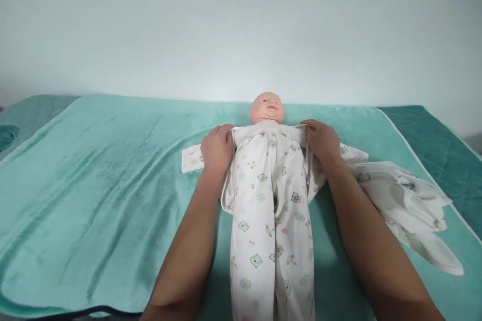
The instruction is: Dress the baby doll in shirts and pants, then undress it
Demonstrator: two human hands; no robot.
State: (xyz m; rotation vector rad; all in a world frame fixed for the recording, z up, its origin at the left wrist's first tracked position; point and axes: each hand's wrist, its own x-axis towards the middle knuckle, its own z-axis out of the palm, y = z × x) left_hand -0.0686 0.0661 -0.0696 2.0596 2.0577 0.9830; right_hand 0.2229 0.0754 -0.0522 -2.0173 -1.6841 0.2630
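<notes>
A baby doll lies on its back, its head at the far side. White baby pants printed with green bears lie over its torso and legs, the waistband up near the chest. At the waistband's left corner, my left hand is closed on the cloth. My right hand grips the opposite corner, and the waistband is stretched between both hands. Beneath the pants a matching printed top shows at the sides, with its left sleeve spread outward. The doll's arms and legs are hidden by cloth.
To the right, a crumpled white printed garment rests on the light green plush blanket. Darker green quilted bedding shows beyond the blanket's edge. A plain pale wall stands behind the bed.
</notes>
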